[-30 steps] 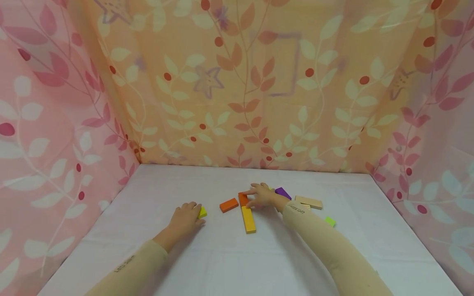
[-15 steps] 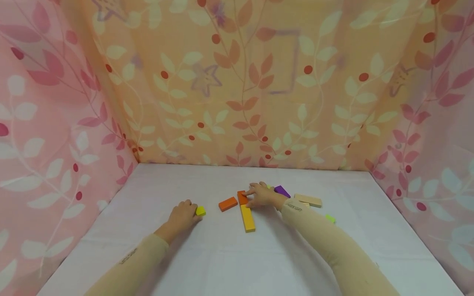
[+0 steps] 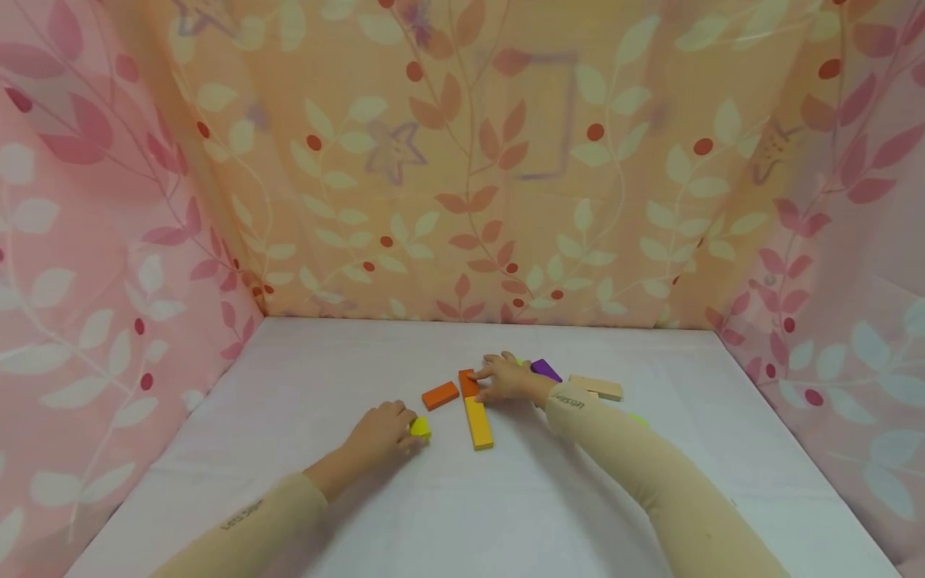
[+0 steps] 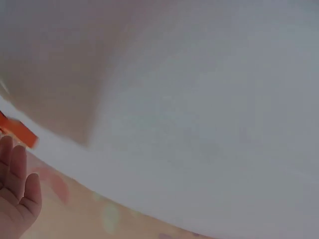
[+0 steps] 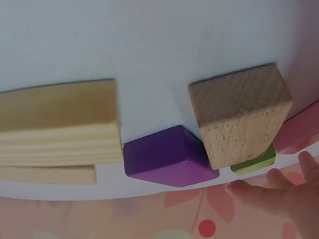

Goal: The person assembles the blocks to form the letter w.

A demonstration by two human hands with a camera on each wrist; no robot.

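In the head view my left hand (image 3: 386, 432) holds a small yellow-green block (image 3: 421, 428) between thumb and fingers, close over the white table. My right hand (image 3: 504, 379) lies with fingers spread beside a red-orange block (image 3: 468, 382). Its index fingertip is at that block, and its thumb reaches the upper end of a long yellow block (image 3: 479, 424). These two blocks meet end to end. To their left lies another orange block (image 3: 440, 396). The left wrist view catches some left-hand fingers (image 4: 17, 174) near an orange block (image 4: 20, 132); the held block is out of that view.
Right of the right hand sit a purple block (image 5: 164, 154), a plain wooden block (image 5: 239, 114), a green block (image 5: 256, 163) and pale wooden planks (image 5: 60, 119). A bright green block (image 3: 639, 419) shows past the right sleeve. Floral cloth (image 3: 462, 160) walls the table's back and sides.
My left hand has moved right with the yellow-green block, towards the orange and yellow blocks. My right hand has stayed beside the red-orange block. The head view has shifted slightly.
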